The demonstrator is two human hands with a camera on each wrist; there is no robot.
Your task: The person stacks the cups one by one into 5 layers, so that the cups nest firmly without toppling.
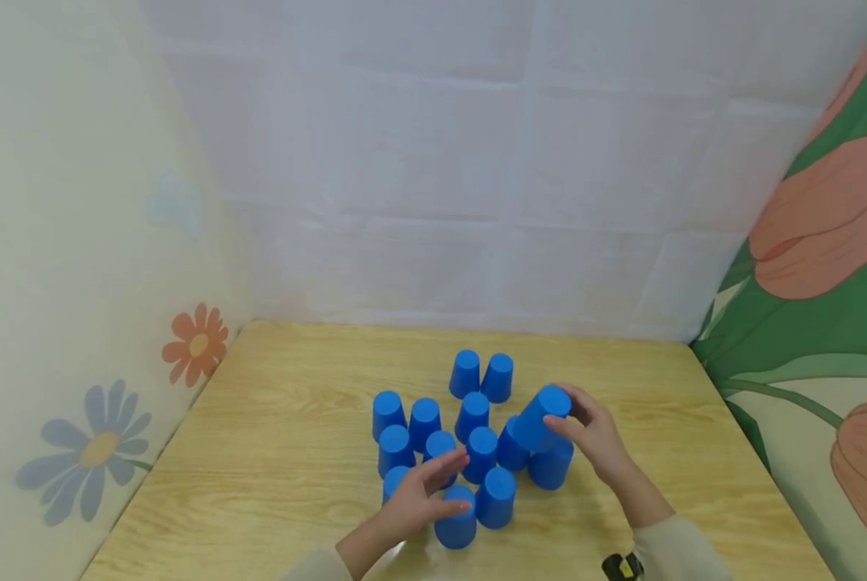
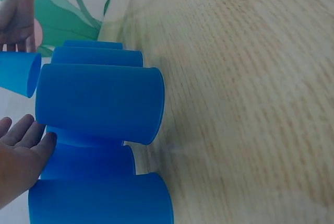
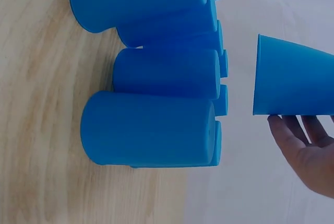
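My right hand (image 1: 598, 442) grips a blue plastic cup (image 1: 538, 420), mouth down and slightly tilted, above the right end of a cluster of similar cups. In the right wrist view, the raised cup (image 3: 295, 78) is apart from the standing ones, with fingers (image 3: 292, 135) against its side. Over the near left of the cluster is my left hand (image 1: 414, 504), its fingers extended and nothing held. The thumb overlaps the front cup (image 1: 456, 524) in the head view; whether it touches is unclear. The left wrist view has this hand (image 2: 23, 156) beside the cup bases.
Several blue cups stand upside down close together, with two cups (image 1: 466, 375) at the back. They are on a wood-grain table (image 1: 295, 452). A white cloth (image 1: 433, 202) hangs behind, and flower-patterned panels (image 1: 825, 242) flank both sides.
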